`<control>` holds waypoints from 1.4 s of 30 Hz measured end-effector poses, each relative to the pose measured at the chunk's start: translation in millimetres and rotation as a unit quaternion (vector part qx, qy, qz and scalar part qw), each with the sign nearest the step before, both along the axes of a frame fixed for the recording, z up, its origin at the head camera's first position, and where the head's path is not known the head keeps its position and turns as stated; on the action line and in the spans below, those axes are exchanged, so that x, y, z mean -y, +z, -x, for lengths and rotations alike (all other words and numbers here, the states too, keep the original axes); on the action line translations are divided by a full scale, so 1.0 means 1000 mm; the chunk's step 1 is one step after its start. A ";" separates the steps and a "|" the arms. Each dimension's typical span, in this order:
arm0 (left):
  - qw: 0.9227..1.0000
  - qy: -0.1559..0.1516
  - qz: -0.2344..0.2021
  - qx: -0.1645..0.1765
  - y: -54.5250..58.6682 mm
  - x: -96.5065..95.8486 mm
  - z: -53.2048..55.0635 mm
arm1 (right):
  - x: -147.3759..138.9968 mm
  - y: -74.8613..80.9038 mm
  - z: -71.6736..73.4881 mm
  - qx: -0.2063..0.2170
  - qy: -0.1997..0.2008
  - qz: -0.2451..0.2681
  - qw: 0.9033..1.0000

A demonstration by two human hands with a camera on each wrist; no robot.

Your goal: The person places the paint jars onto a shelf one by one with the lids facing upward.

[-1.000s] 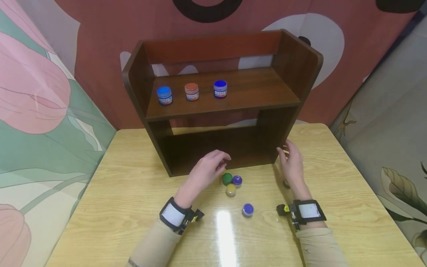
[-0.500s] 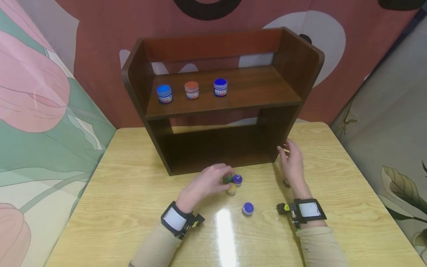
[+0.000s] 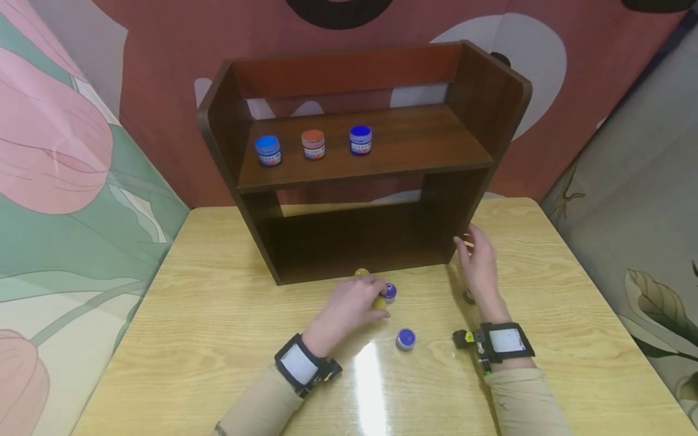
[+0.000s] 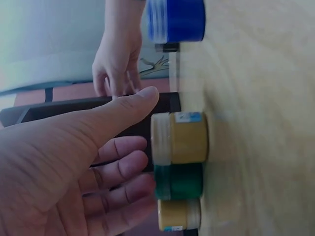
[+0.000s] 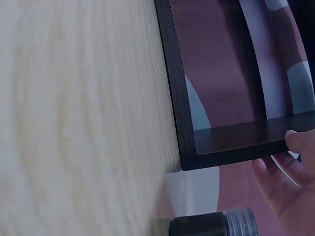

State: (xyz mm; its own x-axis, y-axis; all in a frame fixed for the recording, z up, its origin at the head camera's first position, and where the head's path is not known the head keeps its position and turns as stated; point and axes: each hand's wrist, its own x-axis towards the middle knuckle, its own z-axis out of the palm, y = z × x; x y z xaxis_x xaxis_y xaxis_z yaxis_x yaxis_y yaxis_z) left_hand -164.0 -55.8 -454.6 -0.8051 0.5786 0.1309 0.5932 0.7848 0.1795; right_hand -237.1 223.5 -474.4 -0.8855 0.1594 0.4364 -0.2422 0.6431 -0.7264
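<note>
My left hand (image 3: 351, 306) hovers over a cluster of small paint jars in front of the shelf (image 3: 354, 175), thumb and fingers spread. In the left wrist view its fingertips are right at the lids of a yellow paint jar (image 4: 189, 137) and a green paint jar (image 4: 179, 181), gripping neither. From the head view the green one is hidden beneath the hand. Another yellow jar (image 3: 362, 272) and a purple jar (image 3: 390, 292) stand close by. My right hand (image 3: 480, 266) holds the shelf's right side panel (image 5: 236, 155), thumb on one side and fingers on the other.
Light blue (image 3: 269, 151), orange (image 3: 313, 144) and dark blue (image 3: 360, 140) paint jars stand on the upper board. A purple-lidded jar (image 3: 406, 339) sits nearer on the wooden table (image 3: 207, 339). Beside my right wrist is a dark jar (image 5: 211, 223).
My left hand has come down and to the right from beside the shelf front, now covering the green jar and exposing the yellow one behind it. My right hand stays at the side panel.
</note>
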 end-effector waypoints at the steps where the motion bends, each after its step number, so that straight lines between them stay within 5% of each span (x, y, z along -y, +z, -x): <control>1: 1.000 0.000 0.004 -0.006 -0.001 -0.001 -0.001 | 0.000 0.000 0.000 0.001 0.001 0.001 1.000; 9: 1.000 0.010 0.012 -0.026 -0.004 -0.006 -0.003 | -0.001 0.002 -0.001 0.005 0.002 0.005 1.000; 18: 0.999 0.011 -0.019 0.023 -0.004 -0.007 -0.001 | -0.001 0.003 0.001 -0.003 -0.001 0.000 1.000; 29: 0.999 0.017 -0.027 0.034 -0.007 -0.009 -0.006 | -0.001 0.001 0.000 0.000 -0.004 -0.005 1.000; 42: 0.983 -0.011 -0.140 0.122 0.000 0.000 -0.002 | 0.000 0.002 -0.001 0.007 -0.003 -0.005 1.000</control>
